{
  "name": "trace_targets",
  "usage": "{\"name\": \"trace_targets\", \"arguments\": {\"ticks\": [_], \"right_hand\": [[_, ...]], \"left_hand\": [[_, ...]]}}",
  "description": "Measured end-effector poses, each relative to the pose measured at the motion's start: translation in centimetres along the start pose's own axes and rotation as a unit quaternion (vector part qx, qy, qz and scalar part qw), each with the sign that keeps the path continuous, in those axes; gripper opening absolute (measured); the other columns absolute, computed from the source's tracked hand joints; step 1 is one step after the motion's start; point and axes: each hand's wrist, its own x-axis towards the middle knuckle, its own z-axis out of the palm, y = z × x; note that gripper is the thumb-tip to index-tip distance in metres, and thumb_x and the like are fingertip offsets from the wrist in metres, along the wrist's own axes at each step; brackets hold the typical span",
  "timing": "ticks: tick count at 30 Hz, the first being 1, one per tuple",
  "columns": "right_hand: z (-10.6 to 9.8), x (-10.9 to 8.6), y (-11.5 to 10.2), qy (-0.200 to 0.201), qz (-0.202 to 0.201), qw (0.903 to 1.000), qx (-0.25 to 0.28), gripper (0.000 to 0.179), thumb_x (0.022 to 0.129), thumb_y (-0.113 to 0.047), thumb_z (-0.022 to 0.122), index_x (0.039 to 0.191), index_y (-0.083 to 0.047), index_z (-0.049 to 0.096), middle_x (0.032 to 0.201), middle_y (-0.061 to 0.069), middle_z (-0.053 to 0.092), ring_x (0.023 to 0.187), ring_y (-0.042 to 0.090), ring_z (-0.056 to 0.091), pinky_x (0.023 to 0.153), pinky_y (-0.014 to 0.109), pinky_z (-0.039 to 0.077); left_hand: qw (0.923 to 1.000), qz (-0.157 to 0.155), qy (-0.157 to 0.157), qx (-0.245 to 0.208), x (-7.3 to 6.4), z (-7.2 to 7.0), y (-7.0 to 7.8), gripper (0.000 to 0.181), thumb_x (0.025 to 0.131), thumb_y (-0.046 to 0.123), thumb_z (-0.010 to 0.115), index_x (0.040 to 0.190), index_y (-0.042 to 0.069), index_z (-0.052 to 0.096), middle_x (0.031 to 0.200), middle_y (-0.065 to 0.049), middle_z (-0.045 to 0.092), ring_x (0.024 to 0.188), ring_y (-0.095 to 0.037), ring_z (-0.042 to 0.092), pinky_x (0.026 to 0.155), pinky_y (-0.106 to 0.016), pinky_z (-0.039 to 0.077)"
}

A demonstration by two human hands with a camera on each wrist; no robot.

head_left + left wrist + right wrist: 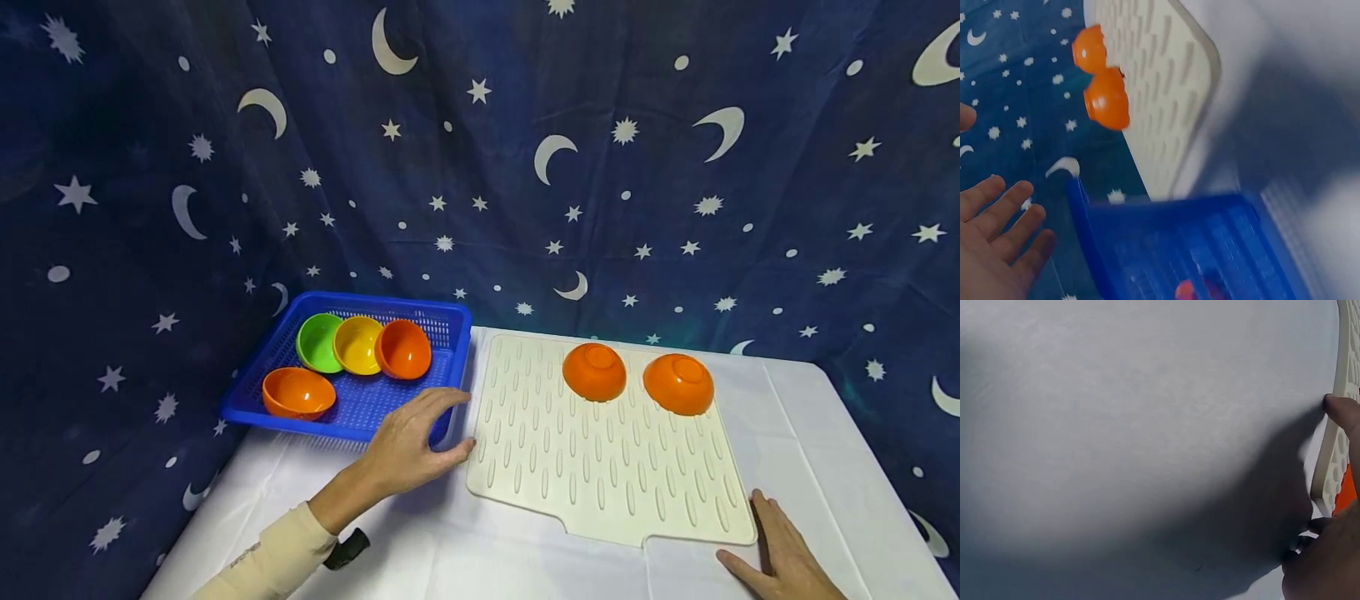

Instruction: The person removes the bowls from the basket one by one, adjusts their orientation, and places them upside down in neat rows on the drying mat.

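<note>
My left hand [405, 442] is over the gap between the blue basket [457, 321] and the cream ridged draining mat [551, 492]. Its fingers and thumb are spread and hold nothing, with the fingertips close to the mat's left edge. In the left wrist view those fingers [1007, 219] stand relaxed beside the basket. At the mat's front right corner is my right hand [787, 554], thumb and fingers apart around the corner. One orange bowl [595, 372] and another orange bowl [678, 384] sit upside down along the mat's back part.
Inside the basket lie a green bowl [318, 343], a yellow bowl [356, 346], a red-orange bowl [405, 350] and an orange bowl [297, 393]. A white cloth [465, 558] covers the table. Behind it hangs a dark blue curtain [510, 50] with moons and stars.
</note>
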Motion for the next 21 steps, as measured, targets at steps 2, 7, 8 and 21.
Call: {"name": "trace_targets", "arguments": {"ticks": [2, 7, 8, 21], "right_hand": [[0.2, -0.2, 0.2, 0.004, 0.005, 1.0, -0.002, 0.112, 0.08, -0.059, 0.054, 0.136, 0.011, -0.012, 0.139, 0.036, -0.009, 0.122, 0.046, -0.023, 0.092, 0.056, -0.018], [0.3, -0.4, 0.4, 0.008, -0.011, 0.9994, -0.032, 0.111, 0.079, -0.061, 0.052, 0.137, 0.012, -0.008, 0.14, 0.035, -0.007, 0.124, 0.041, -0.026, 0.091, 0.045, -0.026], [0.2, -0.4, 0.4, 0.004, -0.009, 0.9994, -0.032, 0.111, 0.079, -0.062, 0.052, 0.137, 0.011, -0.01, 0.14, 0.034, -0.009, 0.124, 0.04, -0.026, 0.09, 0.044, -0.027], [0.9, -0.4, -0.1, 0.085, -0.032, 0.9935, -0.069, 0.091, 0.089, -0.053, 0.044, 0.14, 0.009, 0.002, 0.141, 0.032, 0.007, 0.129, 0.046, -0.007, 0.095, 0.063, -0.004]], "left_hand": [[1.0, -0.003, 0.005, 0.003, -0.3, -0.7, -0.6, 0.053, 0.079, 0.05, 0.059, 0.122, 0.019, 0.054, 0.122, 0.003, 0.052, 0.114, -0.01, 0.045, 0.088, -0.037, 0.042], [0.999, -0.043, 0.006, 0.005, -0.8, -2.0, -1.9, 0.055, 0.079, 0.053, 0.058, 0.124, 0.021, 0.053, 0.124, 0.007, 0.049, 0.115, -0.009, 0.044, 0.089, -0.041, 0.041], [0.9986, -0.053, 0.002, 0.006, -0.9, -2.2, -2.1, 0.056, 0.079, 0.054, 0.058, 0.125, 0.023, 0.052, 0.125, 0.008, 0.049, 0.115, -0.009, 0.043, 0.089, -0.041, 0.041], [0.9973, -0.068, -0.001, 0.026, -1.3, -3.4, -3.5, 0.054, 0.08, 0.054, 0.057, 0.124, 0.024, 0.05, 0.124, 0.008, 0.048, 0.114, -0.013, 0.044, 0.09, -0.045, 0.039]]}}
